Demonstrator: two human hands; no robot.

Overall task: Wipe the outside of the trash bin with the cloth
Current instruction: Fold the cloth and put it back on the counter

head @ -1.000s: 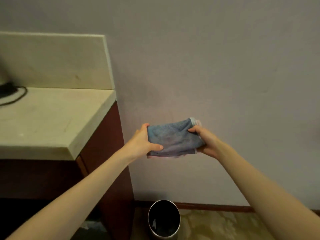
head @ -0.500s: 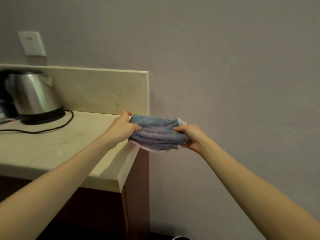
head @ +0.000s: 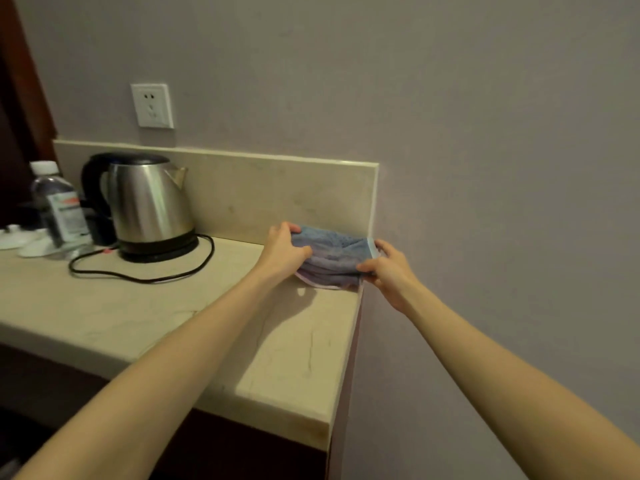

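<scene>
A folded blue cloth (head: 332, 261) with a pale edge sits at the back right corner of the beige stone counter (head: 194, 317), close to the backsplash. My left hand (head: 285, 251) grips its left end, thumb on top. At the cloth's right end, by the counter's edge, my right hand (head: 388, 268) pinches it. The trash bin is out of view.
A steel electric kettle (head: 149, 206) stands on its base at the back left, its black cord (head: 138, 271) looping across the counter. A clear water bottle (head: 59, 206) and white dishes (head: 20, 240) are further left. A wall socket (head: 152, 105) is above. The wall runs along the right.
The view has swung up and left from the floor and bin to the counter. Both hands carried the cloth up and over onto the counter's back right corner.
</scene>
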